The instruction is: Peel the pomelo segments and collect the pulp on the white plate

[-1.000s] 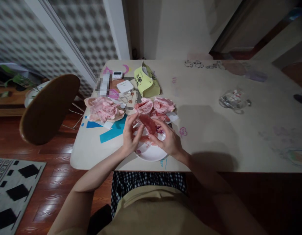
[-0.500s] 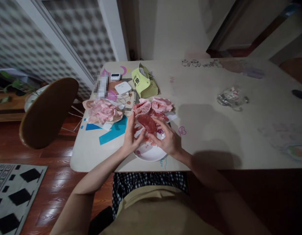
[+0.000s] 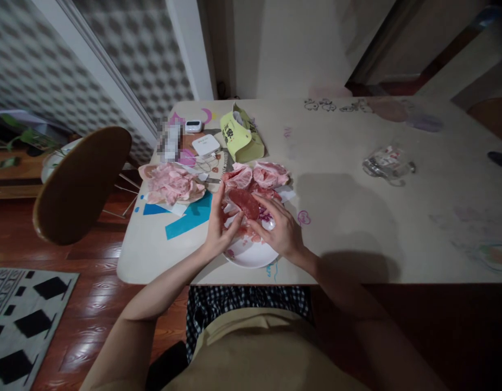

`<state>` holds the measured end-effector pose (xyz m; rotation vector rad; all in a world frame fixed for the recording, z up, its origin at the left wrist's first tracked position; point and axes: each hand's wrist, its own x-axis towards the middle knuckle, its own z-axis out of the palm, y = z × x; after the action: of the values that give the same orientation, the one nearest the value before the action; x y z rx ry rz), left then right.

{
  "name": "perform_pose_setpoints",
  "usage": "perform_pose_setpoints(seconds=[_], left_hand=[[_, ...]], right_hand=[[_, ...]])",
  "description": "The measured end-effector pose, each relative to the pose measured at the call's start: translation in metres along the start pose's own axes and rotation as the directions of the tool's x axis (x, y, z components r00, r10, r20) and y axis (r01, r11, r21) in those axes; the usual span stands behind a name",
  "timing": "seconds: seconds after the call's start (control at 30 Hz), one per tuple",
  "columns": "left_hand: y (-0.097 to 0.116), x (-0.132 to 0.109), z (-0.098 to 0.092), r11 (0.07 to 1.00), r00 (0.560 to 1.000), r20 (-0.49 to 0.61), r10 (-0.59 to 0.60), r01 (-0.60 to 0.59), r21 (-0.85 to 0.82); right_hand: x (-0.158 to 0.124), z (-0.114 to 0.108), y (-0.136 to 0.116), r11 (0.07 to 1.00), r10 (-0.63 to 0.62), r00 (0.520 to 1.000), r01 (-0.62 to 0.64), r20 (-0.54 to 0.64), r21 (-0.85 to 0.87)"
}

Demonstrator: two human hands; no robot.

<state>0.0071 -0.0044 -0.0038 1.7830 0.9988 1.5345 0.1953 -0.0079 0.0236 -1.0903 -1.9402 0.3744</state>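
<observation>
A dark red, peeled pomelo segment [image 3: 245, 203] is held between both hands over a white plate [image 3: 251, 257]. My left hand [image 3: 220, 225] grips its left side, thumb in front and fingers raised behind. On its right side, my right hand [image 3: 281, 228] pinches it with thumb and fingertips. Small bits of red pulp [image 3: 247, 234] lie on the plate under the hands. Just beyond sit pomelo pieces with pink-white skin [image 3: 271, 175], partly hidden by the fingers. A heap of pink peel and membrane [image 3: 173, 184] rests to the left.
A yellow-green cap [image 3: 241, 134], a white box-like device [image 3: 205, 145] and a small white gadget [image 3: 194, 126] stand at the back left. Blue strips [image 3: 189, 220] lie left of the plate. A clear glass object [image 3: 387, 163] stands to the right. A chair [image 3: 83, 184] is left of the table.
The segment has tilted slightly between the fingers, its right end lower. Both hands keep nearly the same place and hold. The view has shifted a little.
</observation>
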Motion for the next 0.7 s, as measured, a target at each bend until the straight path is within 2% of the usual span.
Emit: perform_pose_setpoints(seconds=[0.2, 0.4, 0.7], left_hand=[[-0.002, 0.0, 0.0, 0.997, 0.998, -0.054, 0.029, -0.025, 0.074], [-0.003, -0.001, -0.002, 0.983, 0.988, -0.097, 0.118, -0.102, 0.15], [0.0, 0.001, -0.001, 0.975, 0.981, -0.118, 0.153, -0.13, 0.18]], right_hand=[[0.001, -0.005, -0.002, 0.988, -0.136, 0.983, 0.125, -0.12, -0.093], [-0.003, 0.003, -0.001, 0.969, -0.206, 0.966, 0.178, -0.159, -0.172], [-0.007, 0.005, 0.001, 0.982, -0.12, 0.964, 0.081, -0.239, -0.17]])
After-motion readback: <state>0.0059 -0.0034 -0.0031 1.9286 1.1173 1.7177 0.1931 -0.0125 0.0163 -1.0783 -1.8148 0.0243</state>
